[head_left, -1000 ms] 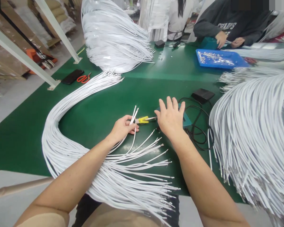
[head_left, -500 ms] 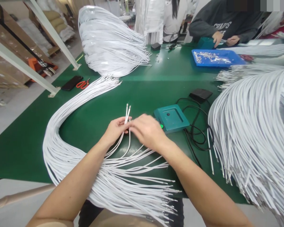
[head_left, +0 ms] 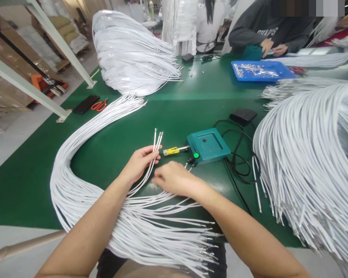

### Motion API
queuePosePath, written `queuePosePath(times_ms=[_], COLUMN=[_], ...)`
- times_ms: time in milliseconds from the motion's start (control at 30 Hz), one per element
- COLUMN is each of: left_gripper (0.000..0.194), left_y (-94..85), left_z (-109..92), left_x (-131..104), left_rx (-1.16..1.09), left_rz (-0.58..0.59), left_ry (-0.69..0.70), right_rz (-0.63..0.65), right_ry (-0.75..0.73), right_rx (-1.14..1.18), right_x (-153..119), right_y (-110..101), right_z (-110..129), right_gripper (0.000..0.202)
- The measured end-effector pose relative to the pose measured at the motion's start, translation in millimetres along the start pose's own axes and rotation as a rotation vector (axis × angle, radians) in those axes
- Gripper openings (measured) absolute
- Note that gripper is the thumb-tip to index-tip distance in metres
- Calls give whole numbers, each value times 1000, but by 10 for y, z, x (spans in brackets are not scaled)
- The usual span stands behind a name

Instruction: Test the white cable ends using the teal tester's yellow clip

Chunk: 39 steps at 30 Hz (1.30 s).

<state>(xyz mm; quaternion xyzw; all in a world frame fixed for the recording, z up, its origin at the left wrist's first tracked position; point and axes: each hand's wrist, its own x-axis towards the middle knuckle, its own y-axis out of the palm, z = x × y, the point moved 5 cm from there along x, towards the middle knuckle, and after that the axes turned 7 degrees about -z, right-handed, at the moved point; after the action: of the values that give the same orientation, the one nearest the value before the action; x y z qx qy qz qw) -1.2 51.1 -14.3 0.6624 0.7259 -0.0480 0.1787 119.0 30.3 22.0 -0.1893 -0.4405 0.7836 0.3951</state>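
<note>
My left hand (head_left: 145, 160) pinches a few white wires (head_left: 156, 146), their metal-tipped ends pointing up past the fingers. To its right and a little lower, my right hand (head_left: 172, 177) hovers over the loose wires with fingers curled; its fingertips are blurred, and whether they hold a wire is unclear. A long white wire bundle (head_left: 84, 193) curves round the left side and fans out beneath both forearms. Just beyond my right hand sits a teal device (head_left: 210, 144) with a green button and a yellow-labelled tip (head_left: 174, 150) sticking out toward my left hand.
A large wire coil (head_left: 304, 154) lies at the right, another bundle (head_left: 133, 54) at the back left. Black cables (head_left: 240, 154) run beside the device. A blue tray (head_left: 261, 79), red scissors (head_left: 99, 105) and a phone (head_left: 86, 104) lie farther back. Across the table a person's hands (head_left: 268, 47) work.
My right hand has drawn away from my left hand, down toward the loose wires, uncovering the device's yellow-labelled tip. The wires in my left hand now stand closer together.
</note>
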Motion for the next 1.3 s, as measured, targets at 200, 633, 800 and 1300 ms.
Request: queuePosePath(times_ms=[200,633,800,1300], left_gripper=[30,32,35,33], left_y=[72,104,91,162], left_z=[4,-37,-97,-96], left_x=[-23,-37,-70,-140], left_rx=[94,41,40,144], left_rz=[74,40,16,116], left_ry=[64,208,227,311], right_rz=[-494,-387,-275,-178], right_ry=[385,384,461,466], right_rx=[735,1218,1537,1499], right_x=[122,184,195,193], right_y=[-355,-155,-35,9], right_z=[-515,-387,-379,-386], right_gripper=[23,17,21,33])
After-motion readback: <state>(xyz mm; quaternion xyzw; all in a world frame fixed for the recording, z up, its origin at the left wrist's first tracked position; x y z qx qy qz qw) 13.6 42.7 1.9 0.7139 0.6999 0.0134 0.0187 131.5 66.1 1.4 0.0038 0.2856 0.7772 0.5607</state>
